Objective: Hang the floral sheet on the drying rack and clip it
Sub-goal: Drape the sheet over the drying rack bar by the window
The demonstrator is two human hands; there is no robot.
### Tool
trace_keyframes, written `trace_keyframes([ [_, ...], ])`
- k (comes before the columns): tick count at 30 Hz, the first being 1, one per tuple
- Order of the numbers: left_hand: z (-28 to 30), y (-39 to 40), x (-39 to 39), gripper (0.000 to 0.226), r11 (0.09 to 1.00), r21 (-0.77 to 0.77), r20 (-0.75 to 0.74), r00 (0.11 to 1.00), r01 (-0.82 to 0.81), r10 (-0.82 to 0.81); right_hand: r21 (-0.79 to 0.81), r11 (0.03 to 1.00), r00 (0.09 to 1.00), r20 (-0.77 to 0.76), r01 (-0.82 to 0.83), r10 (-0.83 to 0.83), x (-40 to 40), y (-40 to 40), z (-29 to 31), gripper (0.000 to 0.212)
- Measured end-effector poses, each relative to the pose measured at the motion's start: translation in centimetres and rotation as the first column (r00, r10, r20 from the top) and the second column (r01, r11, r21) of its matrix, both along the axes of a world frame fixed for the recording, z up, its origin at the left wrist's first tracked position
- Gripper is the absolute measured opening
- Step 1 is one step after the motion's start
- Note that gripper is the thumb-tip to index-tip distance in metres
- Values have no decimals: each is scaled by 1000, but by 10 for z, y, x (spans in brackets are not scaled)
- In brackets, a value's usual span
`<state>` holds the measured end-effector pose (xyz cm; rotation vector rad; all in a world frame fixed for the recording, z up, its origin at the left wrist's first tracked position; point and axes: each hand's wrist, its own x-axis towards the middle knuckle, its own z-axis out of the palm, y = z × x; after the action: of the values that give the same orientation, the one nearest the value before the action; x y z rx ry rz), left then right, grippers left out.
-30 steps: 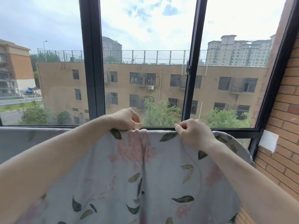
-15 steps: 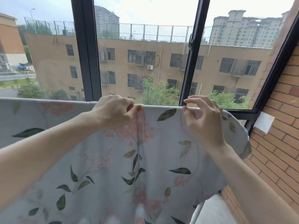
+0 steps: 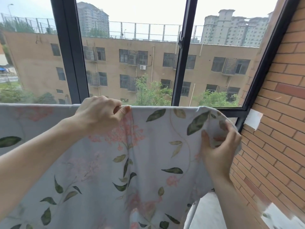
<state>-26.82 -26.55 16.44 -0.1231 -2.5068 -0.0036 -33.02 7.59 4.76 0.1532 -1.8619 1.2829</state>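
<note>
Floral sheet [image 3: 115, 162] draped across a window-side line, filling 6 to 9 o'clock. Left hand [image 3: 100, 114] pinching the top fold at centre; right hand [image 3: 219, 146] gripping bunched corner at 3 o'clock, beside brick wall [image 3: 280, 113].

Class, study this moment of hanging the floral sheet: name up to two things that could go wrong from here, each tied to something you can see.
1. No clip is visible on the floral sheet; only the left hand pinches its top edge, so letting go might let it slide.
2. The right hand bunches the corner near the brick wall; it may dry creased or rub the bricks.
</note>
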Motion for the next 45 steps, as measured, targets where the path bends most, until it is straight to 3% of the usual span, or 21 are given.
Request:
trace_keyframes([
  [6, -1, -4, -4, 59, 1000, -8, 2, 1000, 29, -29, 86, 995, 997, -49, 58, -54, -30, 8, 25, 41],
  [11, -2, -9, -5, 64, 999, -27, -6, 1000, 18, -18, 96, 995, 993, -115, -13, 24, -43, 19, 44, 21],
  [17, 0, -9, -2, 64, 1000, -27, 15, 1000, 14, -13, 210, 977, 992, -129, 23, 5, -61, 26, 73, 17],
  [21, 6, -1, -3, 61, 1000, -11, 88, 996, 4, -3, 192, 981, 986, -164, 18, 14, -76, 9, 133, 20],
  [26, 17, 0, -5, 67, 999, 31, 220, 975, -41, 33, 291, 954, 983, -180, 71, -19, -114, -24, 205, 21],
  [32, 27, -10, -15, 70, 974, 196, 417, 909, -110, 18, 457, 887, 983, 120, 68, -136, -158, -54, 206, 25],
  [35, 31, -11, -15, 63, 949, 294, 478, 877, -112, -44, 598, 791, 896, 412, -132, -162, -164, -61, 178, 17],
  [37, 32, -12, -17, 59, 930, 351, 481, 873, -110, -78, 681, 680, 829, 525, -272, -195, -165, -65, 162, 12],
  [41, 34, -19, -26, 56, 913, 388, 529, 842, -126, -109, 734, 456, 697, 657, -503, -288, -157, -72, 153, 12],
  [45, 49, -21, -31, 63, 913, 372, 605, 790, -166, -102, 737, 406, 685, 665, -540, -296, -147, -71, 154, 19],
])
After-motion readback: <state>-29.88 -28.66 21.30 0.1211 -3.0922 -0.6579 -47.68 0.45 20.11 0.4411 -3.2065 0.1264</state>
